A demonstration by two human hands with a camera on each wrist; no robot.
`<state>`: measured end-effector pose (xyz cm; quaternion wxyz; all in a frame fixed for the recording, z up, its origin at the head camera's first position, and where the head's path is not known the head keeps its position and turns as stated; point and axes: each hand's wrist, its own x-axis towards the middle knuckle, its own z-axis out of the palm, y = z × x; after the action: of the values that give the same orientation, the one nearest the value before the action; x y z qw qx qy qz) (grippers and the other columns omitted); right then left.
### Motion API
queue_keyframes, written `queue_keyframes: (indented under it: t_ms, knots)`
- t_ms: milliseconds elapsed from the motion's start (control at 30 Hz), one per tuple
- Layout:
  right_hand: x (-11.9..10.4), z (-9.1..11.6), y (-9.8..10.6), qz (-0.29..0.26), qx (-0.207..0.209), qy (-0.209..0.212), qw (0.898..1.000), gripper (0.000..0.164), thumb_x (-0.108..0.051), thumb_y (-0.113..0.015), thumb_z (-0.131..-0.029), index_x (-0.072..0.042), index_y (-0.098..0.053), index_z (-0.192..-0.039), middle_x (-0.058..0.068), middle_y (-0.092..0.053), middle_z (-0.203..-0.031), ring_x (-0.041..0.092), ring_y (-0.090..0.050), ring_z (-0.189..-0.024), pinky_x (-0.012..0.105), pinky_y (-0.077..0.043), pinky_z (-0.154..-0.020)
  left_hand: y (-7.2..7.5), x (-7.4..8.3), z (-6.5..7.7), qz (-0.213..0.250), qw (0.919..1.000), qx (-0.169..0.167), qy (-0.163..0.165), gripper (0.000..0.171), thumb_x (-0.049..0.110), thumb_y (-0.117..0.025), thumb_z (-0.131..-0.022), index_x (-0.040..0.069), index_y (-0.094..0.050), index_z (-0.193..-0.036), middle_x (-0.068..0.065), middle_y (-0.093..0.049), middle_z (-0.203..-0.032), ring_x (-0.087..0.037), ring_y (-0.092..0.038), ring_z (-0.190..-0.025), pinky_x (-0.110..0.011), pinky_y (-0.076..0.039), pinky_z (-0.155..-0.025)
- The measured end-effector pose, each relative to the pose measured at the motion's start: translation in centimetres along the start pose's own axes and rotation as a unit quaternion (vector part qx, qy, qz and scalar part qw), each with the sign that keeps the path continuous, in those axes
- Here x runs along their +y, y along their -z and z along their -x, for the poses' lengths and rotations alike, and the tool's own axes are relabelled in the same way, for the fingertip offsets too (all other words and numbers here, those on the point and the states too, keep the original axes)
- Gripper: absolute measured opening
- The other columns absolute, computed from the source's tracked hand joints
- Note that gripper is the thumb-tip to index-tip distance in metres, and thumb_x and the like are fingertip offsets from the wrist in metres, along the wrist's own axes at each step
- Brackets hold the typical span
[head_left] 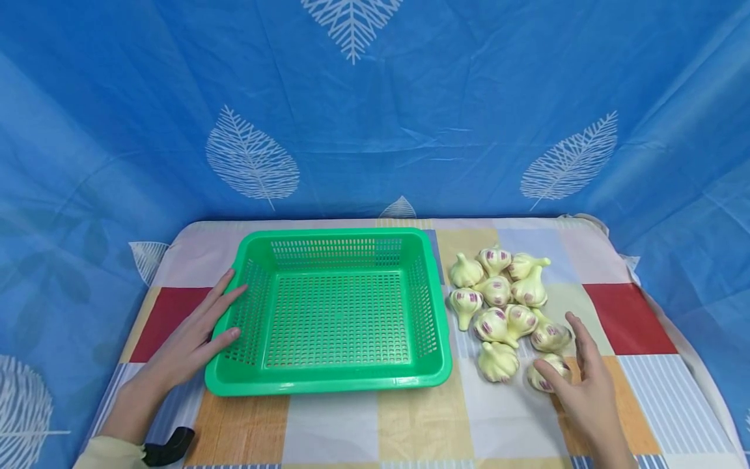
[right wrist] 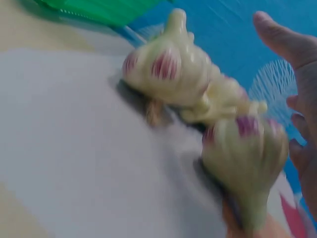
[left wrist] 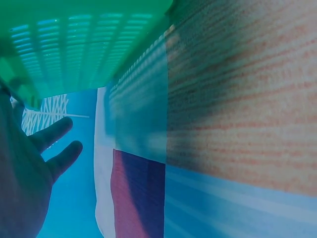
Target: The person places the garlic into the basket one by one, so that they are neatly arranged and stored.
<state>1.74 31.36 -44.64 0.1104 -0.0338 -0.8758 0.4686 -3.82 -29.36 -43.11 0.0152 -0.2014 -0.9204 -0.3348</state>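
At far left, a pale sleeve [head_left: 114,453] with a black wrist fitting [head_left: 170,448] leads to the left hand [head_left: 190,340], its fingers extended and spread, closed around nothing; in the head view, fingertips and thumb overlap the left rim of a green basket [head_left: 328,385], though firm contact cannot be told. The basket, rectangular with slotted walls and a perforated floor, stands upright on a patchwork tablecloth [head_left: 331,433]. Just beside its right wall lies a loose cluster of garlic bulbs [head_left: 494,291], pale with purple streaks, many touching, their stems pointing in various directions. At right, the right hand [head_left: 590,387] is held with thumb and fingers wide apart, gripping nothing, beside the nearest bulb [head_left: 549,374]; whether it touches the bulb cannot be told. Behind all hangs a blue curtain [head_left: 398,124] printed with white leaves.
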Motion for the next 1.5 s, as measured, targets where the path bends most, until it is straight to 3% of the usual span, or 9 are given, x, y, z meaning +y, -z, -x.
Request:
queue_keyframes:
  t_ms: [133,300,500,733,833,967,1133,1367,1500]
  knots:
    - [1.3,1.0,0.3,-0.024,0.014,-0.015,1.0,0.094,0.011,-0.073,-0.085,-0.017,-0.025,-0.161,0.005,-0.027,-0.164,0.008,-0.018,-0.15,0.012,-0.019,-0.112,0.0,0.1,0.0,-0.001,1.0,0.002,-0.005,0.083,0.015,-0.073,-0.086,0.02,-0.034,-0.159,-0.001,-0.011,-0.169,-0.026,-0.018,-0.151,-0.068,-0.045,-0.093]
    - [3.5,2.2,0.5,-0.083,0.011,-0.071,0.994,0.095,0.01,-0.073,-0.086,-0.01,-0.019,-0.162,0.004,-0.028,-0.163,0.005,-0.025,-0.146,0.011,-0.026,-0.109,0.1,0.0,-0.1,-0.021,0.9998,0.003,-0.002,0.084,0.016,-0.074,-0.086,0.021,-0.034,-0.159,0.0,-0.012,-0.169,-0.021,-0.019,-0.151,-0.046,-0.046,-0.097]
    - [5.3,3.2,0.9,-0.191,0.01,-0.107,0.976,0.086,0.013,-0.073,-0.085,0.004,-0.026,-0.157,-0.005,-0.049,-0.148,-0.007,-0.048,-0.128,0.008,-0.04,-0.095,0.1,-0.1,-0.1,-0.006,1.0,-0.001,0.0,0.082,0.016,-0.073,-0.087,0.021,-0.033,-0.159,-0.001,-0.011,-0.169,-0.021,-0.017,-0.151,-0.058,-0.045,-0.098]
    - [5.5,3.1,1.0,-0.158,-0.011,-0.122,0.98,0.082,0.006,-0.077,-0.085,-0.002,-0.035,-0.156,-0.01,-0.05,-0.146,-0.01,-0.045,-0.128,0.009,-0.043,-0.091,0.0,-0.2,0.0,0.016,0.9998,0.003,-0.008,0.08,0.011,-0.071,-0.088,0.02,-0.034,-0.159,-0.002,-0.011,-0.169,-0.014,-0.014,-0.151,-0.026,-0.032,-0.105]
    - [5.3,2.9,0.7,-0.096,-0.005,-0.13,0.987,0.083,0.0,-0.081,-0.083,-0.003,-0.038,-0.155,-0.007,-0.049,-0.147,-0.011,-0.045,-0.126,0.007,-0.041,-0.09,0.0,-0.3,0.0,0.016,0.9998,0.007,-0.013,0.08,0.011,-0.071,-0.087,0.02,-0.034,-0.159,-0.002,-0.011,-0.169,-0.013,-0.014,-0.151,-0.016,-0.026,-0.101]
    - [4.8,2.5,0.2,-0.007,-0.009,-0.138,0.99,0.086,-0.014,-0.085,-0.082,-0.011,-0.04,-0.155,0.006,-0.046,-0.153,-0.009,-0.043,-0.129,0.005,-0.04,-0.09,-0.1,-0.3,-0.1,0.015,0.9998,0.009,-0.01,0.08,0.011,-0.071,-0.087,0.02,-0.035,-0.158,-0.002,-0.011,-0.169,-0.013,-0.014,-0.151,-0.03,-0.033,-0.105]
    - [4.7,2.4,-0.1,0.012,-0.016,-0.124,0.992,0.085,-0.015,-0.087,-0.08,-0.015,-0.045,-0.154,0.01,-0.05,-0.148,-0.014,-0.046,-0.121,0.005,-0.042,-0.088,-0.2,-0.2,-0.1,0.012,0.9999,0.008,-0.005,0.081,0.012,-0.071,-0.087,0.02,-0.035,-0.158,-0.002,-0.011,-0.169,-0.013,-0.014,-0.151,-0.056,-0.041,-0.099]
    - [4.8,2.8,-0.4,-0.001,0.014,-0.13,0.991,0.078,-0.009,-0.088,-0.078,0.001,-0.05,-0.146,-0.004,-0.058,-0.129,-0.016,-0.055,-0.106,0.01,-0.049,-0.081,-0.4,-0.5,0.1,0.017,0.9998,0.003,-0.005,0.079,0.011,-0.07,-0.088,0.02,-0.034,-0.159,-0.002,-0.01,-0.169,-0.015,-0.013,-0.152,-0.047,-0.038,-0.106]
    - [4.7,2.7,-0.4,-0.021,0.023,-0.151,0.988,0.078,-0.008,-0.088,-0.078,0.004,-0.05,-0.145,-0.005,-0.058,-0.132,-0.016,-0.055,-0.106,0.01,-0.049,-0.081,-0.3,-0.6,0.1,0.019,0.9998,-0.001,-0.001,0.079,0.011,-0.069,-0.089,0.02,-0.033,-0.159,-0.001,-0.009,-0.169,-0.015,-0.011,-0.152,-0.056,-0.038,-0.105]
